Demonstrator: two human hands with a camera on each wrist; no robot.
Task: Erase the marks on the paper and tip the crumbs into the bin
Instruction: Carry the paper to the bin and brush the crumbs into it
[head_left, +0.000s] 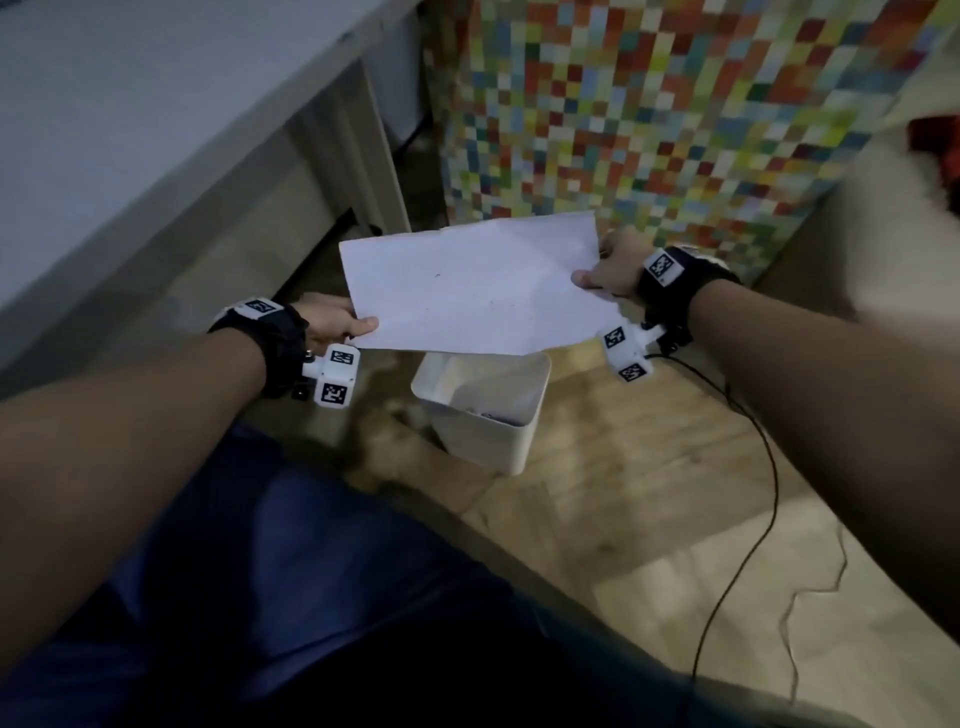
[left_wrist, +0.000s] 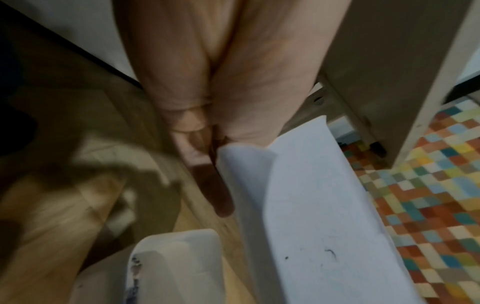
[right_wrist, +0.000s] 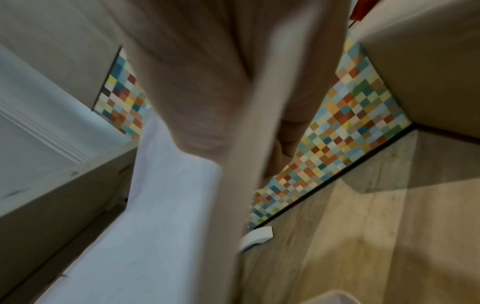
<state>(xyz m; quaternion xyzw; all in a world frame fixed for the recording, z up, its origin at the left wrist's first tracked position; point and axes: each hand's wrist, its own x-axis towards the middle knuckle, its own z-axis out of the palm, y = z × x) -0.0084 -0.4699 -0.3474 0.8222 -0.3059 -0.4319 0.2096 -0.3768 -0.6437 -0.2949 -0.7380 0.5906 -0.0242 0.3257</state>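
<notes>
Paper (head_left: 478, 291), long axis left-right, near edge dipping over bin (head_left: 483, 415), pinched by both hands.

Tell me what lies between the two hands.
Only the paper, stretched from left hand to right hand, over the bin; head view.

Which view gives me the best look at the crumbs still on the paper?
The left wrist view: it looks along the paper up close, and dark specks show plainly near its lower end. The head view shows the whole sheet held over the bin, with only one faint speck. The right wrist view is blurred, crumbs unreadable.
</notes>
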